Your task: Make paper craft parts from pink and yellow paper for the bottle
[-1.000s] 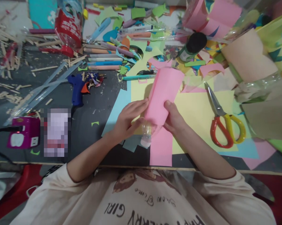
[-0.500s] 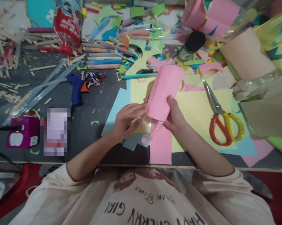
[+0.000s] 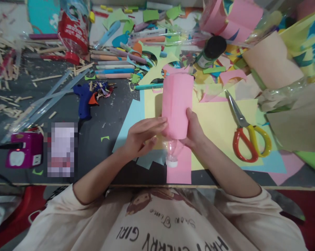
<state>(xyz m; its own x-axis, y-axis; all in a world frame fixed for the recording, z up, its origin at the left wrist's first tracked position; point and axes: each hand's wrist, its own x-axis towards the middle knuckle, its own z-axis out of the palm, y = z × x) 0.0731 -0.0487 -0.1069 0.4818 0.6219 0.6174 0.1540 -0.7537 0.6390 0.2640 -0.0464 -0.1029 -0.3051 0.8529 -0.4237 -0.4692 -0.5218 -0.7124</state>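
A clear plastic bottle (image 3: 173, 148) wrapped in pink paper (image 3: 177, 104) points its white cap (image 3: 171, 163) toward me. My right hand (image 3: 195, 129) grips its right side, thumb on the pink paper and the other fingers mostly hidden behind. On the left side, my left hand (image 3: 144, 134) lays its outstretched fingertips against the paper, with the thumb held apart. Beneath the bottle, a pink paper strip (image 3: 178, 170) lies over yellow paper (image 3: 212, 132) and light blue paper (image 3: 126, 129).
Scissors (image 3: 245, 130) with red and yellow handles lie at right. To the left are a blue glue gun (image 3: 85, 101), clear glue sticks (image 3: 50, 97), a purple charger (image 3: 25, 150) and a blurred-out rectangle (image 3: 62, 149). Markers (image 3: 115, 69), paper scraps and a red-labelled bottle (image 3: 74, 33) fill the back.
The wrapped bottle has turned from a slant to nearly upright in view, its cap shifting right and its far end left. Both hands stay at its sides.
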